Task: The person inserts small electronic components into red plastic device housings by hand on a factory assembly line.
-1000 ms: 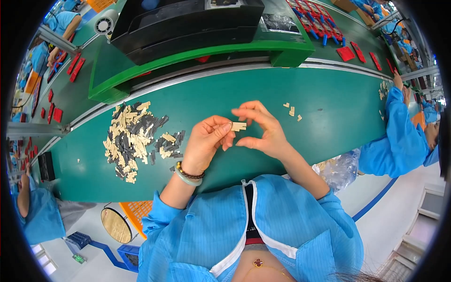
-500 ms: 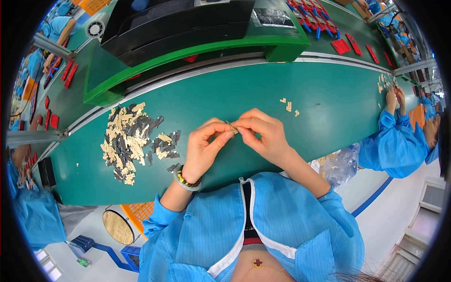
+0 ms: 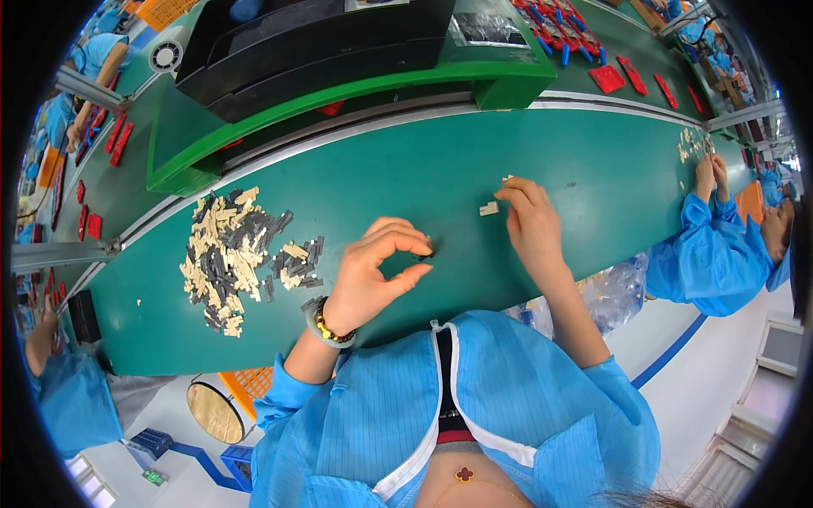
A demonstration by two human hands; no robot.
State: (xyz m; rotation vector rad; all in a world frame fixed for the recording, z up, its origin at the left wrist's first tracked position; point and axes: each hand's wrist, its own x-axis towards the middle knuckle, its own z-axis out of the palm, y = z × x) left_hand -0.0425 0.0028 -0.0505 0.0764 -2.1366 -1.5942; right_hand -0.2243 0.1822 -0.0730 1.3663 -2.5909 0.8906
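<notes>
Since 0.5 s ago my hands have parted | left hand (image 3: 373, 279) pinches 1 small dark plastic piece (image 3: 423, 252) over the green belt (image 3: 406, 178) | right hand (image 3: 529, 224) fingers loosely curled, reaching the small beige plastic clip (image 3: 489, 208), holding nothing I can see | step: likely fetching a mate; next needs a fine pinch | heap of matte beige and grey pieces (image 3: 237, 254) lies left.

Clear plastic bag (image 3: 611, 296) – crinkled, at bench edge (by right forearm).
</notes>
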